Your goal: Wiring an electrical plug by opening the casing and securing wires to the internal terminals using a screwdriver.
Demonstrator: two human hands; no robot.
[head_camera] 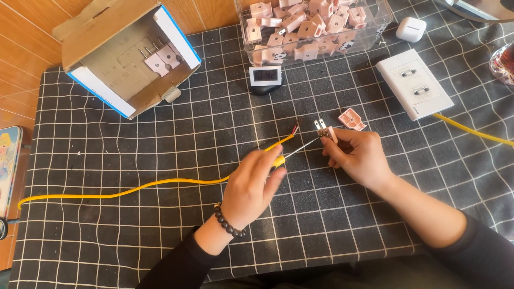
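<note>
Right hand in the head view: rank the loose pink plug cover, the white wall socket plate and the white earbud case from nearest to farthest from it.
From the right hand:
1. Loose pink plug cover, just above the hand on the mat.
2. White wall socket plate, up and to the right.
3. White earbud case, at the mat's top edge, right.
</note>
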